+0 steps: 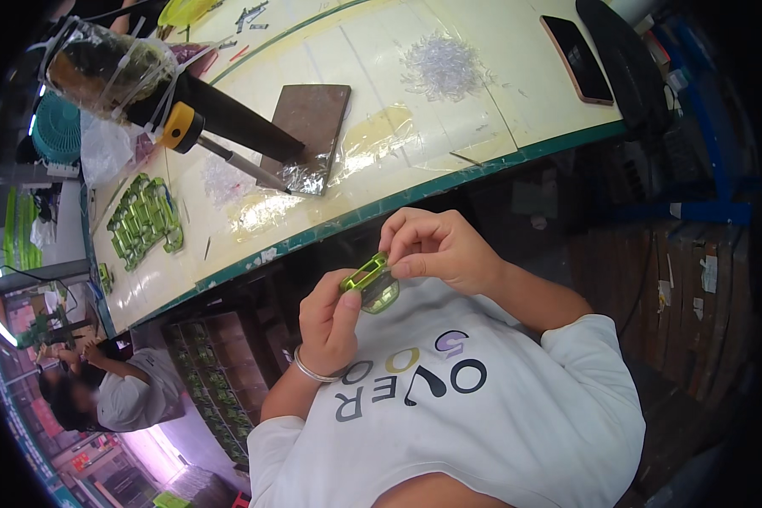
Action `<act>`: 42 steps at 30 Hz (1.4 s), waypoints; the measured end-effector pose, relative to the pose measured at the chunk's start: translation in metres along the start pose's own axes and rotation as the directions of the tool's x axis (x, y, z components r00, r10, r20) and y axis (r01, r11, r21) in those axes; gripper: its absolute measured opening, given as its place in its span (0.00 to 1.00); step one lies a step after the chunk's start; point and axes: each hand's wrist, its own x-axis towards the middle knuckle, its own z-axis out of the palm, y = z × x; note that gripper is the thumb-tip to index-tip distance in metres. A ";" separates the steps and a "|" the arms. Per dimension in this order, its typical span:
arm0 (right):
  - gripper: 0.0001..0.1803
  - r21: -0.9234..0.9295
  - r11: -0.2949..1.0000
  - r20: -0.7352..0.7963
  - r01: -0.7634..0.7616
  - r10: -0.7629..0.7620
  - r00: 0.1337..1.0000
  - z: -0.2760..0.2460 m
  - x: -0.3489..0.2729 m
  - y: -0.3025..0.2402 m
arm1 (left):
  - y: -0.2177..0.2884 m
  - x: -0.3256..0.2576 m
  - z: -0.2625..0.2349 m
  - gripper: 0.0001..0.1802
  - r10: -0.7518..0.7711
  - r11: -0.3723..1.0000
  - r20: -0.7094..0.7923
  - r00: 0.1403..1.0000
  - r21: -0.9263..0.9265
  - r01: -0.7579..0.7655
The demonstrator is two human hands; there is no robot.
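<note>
Just below the table edge, close to my white shirt, both hands hold a small translucent green plastic part (368, 281). My left hand (330, 320), with a silver bangle on its wrist, grips the part's lower end between thumb and fingers. My right hand (438, 248) pinches the upper end with its fingertips. The part is a small rectangular frame with an opening in it.
The pale worktable (381, 207) has a green edge. On it lie a heap of green parts (144, 222), a yellow-and-black handled tool (186, 129), a brown plate (309, 127), clear plastic scraps (444, 64) and a phone (577, 59). A co-worker (123, 396) sits at lower left.
</note>
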 end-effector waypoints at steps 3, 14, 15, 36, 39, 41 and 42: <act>0.04 -0.037 0.999 -0.012 -0.005 0.005 1.000 0.002 0.001 0.000 | 0.001 -0.001 -0.003 0.11 -0.008 1.000 0.006 1.000 0.018 0.008; 0.05 -0.211 0.977 0.047 -0.045 0.056 0.997 0.006 0.007 -0.010 | -0.003 -0.004 -0.014 0.10 0.070 0.985 0.131 0.989 0.145 -0.089; 0.05 -0.206 0.977 0.044 -0.048 0.059 0.997 0.006 0.007 -0.009 | -0.003 -0.005 -0.015 0.10 0.073 0.986 0.139 0.988 0.142 -0.092; 0.09 -0.213 0.970 -0.166 -0.119 0.084 0.983 0.031 0.017 0.017 | -0.028 -0.020 -0.026 0.11 -0.115 0.978 0.039 0.993 -0.170 0.120; 0.10 -0.692 0.698 -0.058 0.182 -0.305 0.950 0.033 0.013 0.029 | -0.033 -0.024 -0.022 0.12 -0.125 0.962 -0.027 0.992 -0.249 0.115; 0.10 -0.799 0.477 0.098 0.366 -0.497 0.862 0.034 0.014 0.032 | -0.024 -0.024 -0.024 0.11 -0.128 0.945 -0.025 0.992 -0.305 0.114; 0.16 -0.808 0.423 0.160 0.411 -0.515 0.842 0.034 0.013 0.033 | -0.021 -0.025 -0.023 0.11 -0.131 0.928 -0.024 0.991 -0.354 0.114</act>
